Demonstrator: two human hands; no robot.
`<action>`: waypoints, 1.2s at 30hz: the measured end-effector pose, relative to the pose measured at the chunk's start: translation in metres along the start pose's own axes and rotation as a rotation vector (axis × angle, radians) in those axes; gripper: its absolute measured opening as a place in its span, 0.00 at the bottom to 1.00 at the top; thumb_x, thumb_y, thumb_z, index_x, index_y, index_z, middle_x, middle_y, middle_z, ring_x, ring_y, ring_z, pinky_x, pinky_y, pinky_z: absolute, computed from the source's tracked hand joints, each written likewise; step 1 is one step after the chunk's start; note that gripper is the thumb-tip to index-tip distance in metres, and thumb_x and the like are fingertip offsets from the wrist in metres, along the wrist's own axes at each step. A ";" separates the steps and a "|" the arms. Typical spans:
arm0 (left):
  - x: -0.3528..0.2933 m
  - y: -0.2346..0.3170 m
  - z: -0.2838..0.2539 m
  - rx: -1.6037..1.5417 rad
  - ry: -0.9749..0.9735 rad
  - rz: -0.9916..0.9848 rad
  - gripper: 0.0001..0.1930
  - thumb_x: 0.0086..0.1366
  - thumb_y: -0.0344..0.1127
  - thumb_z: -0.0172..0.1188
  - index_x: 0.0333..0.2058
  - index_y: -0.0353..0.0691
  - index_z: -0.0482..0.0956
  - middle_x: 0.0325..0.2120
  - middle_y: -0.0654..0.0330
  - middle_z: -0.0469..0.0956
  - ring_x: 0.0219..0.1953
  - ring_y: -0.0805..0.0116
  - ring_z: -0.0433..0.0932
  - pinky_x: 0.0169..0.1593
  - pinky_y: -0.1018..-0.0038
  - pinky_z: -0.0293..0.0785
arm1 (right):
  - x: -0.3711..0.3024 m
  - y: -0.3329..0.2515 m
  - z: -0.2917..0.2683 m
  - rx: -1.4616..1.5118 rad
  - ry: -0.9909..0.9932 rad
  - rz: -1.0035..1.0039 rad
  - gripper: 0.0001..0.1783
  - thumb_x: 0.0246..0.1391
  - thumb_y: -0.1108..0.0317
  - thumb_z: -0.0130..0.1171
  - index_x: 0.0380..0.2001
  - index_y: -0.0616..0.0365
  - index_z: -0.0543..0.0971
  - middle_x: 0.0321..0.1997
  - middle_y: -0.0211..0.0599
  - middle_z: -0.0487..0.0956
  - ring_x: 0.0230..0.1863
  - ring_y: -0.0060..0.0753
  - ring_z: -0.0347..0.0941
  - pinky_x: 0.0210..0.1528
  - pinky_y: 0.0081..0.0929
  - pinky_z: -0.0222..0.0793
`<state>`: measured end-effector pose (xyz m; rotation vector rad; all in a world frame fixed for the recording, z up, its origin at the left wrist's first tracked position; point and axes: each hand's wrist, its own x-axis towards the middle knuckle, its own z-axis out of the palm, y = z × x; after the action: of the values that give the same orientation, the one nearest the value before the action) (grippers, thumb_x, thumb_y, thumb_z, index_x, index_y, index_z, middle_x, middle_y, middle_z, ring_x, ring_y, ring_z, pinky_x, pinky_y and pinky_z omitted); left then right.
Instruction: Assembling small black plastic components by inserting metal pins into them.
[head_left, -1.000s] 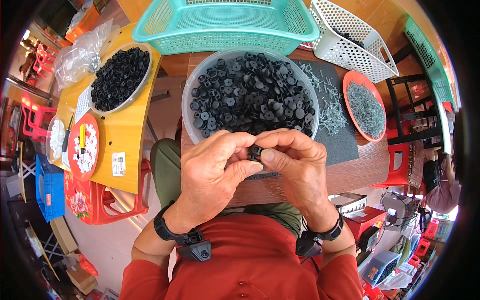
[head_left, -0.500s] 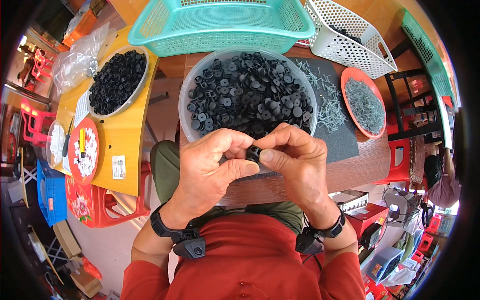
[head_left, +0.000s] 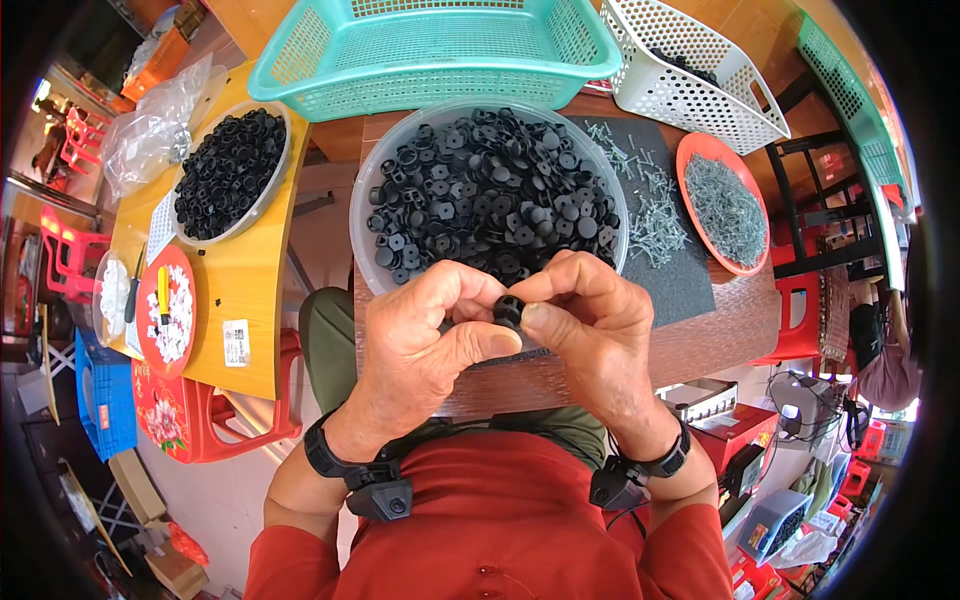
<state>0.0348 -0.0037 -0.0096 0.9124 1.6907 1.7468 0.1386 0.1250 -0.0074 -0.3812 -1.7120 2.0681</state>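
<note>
A small black round plastic part (head_left: 508, 310) sits pinched between the fingertips of both hands, held just above the near edge of the dark wooden table (head_left: 740, 320) and right in front of the person's chest. The left hand (head_left: 425, 345) comes in from the left with its thumb laid under and along the part, fingers curled over the top; the right hand (head_left: 590, 320) meets it from the right, thumb and forefinger closed on the same piece, so the two hands are pressed together with the part as the only thing between them. Neither hand is nearer than the other: the part lies at the meeting point of both sets of fingertips, roughly on the body's midline. Its flat round face seems turned up and toward the camera, though the fingers hide most of it, so its axis cannot be told with certainty. Directly beyond the hands, touching distance away, stands the large translucent round plastic bowl (head_left: 372, 262) heaped with more black plastic discs and rings, and to the right of it a dark grey mat (head_left: 675, 285) strewn with small metal screws.
</note>
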 end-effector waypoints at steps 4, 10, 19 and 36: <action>0.000 -0.002 0.001 0.001 -0.004 0.008 0.16 0.51 0.37 0.69 0.33 0.34 0.75 0.25 0.62 0.77 0.27 0.77 0.76 0.32 0.81 0.73 | -0.001 0.002 -0.002 -0.020 -0.014 -0.032 0.09 0.47 0.87 0.54 0.30 0.62 0.77 0.29 0.27 0.76 0.32 0.14 0.69 0.35 0.15 0.66; 0.002 -0.006 0.002 0.268 -0.009 0.167 0.15 0.50 0.36 0.69 0.31 0.35 0.74 0.23 0.62 0.76 0.24 0.75 0.76 0.29 0.80 0.72 | -0.002 0.005 -0.004 -0.126 -0.008 -0.048 0.10 0.45 0.88 0.55 0.29 0.62 0.77 0.28 0.27 0.74 0.31 0.16 0.69 0.34 0.16 0.65; 0.018 -0.011 0.001 0.454 -0.020 0.360 0.18 0.50 0.43 0.69 0.26 0.35 0.72 0.19 0.62 0.72 0.21 0.74 0.71 0.26 0.79 0.67 | 0.004 -0.001 -0.010 -0.284 -0.022 -0.086 0.09 0.44 0.85 0.56 0.30 0.62 0.77 0.26 0.29 0.71 0.29 0.18 0.67 0.32 0.17 0.64; 0.005 0.011 -0.020 0.558 0.199 0.273 0.12 0.50 0.23 0.64 0.35 0.32 0.76 0.26 0.60 0.74 0.29 0.74 0.74 0.37 0.79 0.69 | 0.056 -0.047 -0.060 -0.553 0.268 -0.243 0.12 0.50 0.65 0.57 0.31 0.64 0.78 0.27 0.29 0.77 0.27 0.19 0.69 0.31 0.18 0.65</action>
<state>0.0174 -0.0130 0.0021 1.2930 2.3431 1.5908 0.1253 0.2108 0.0298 -0.5545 -2.0201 1.2890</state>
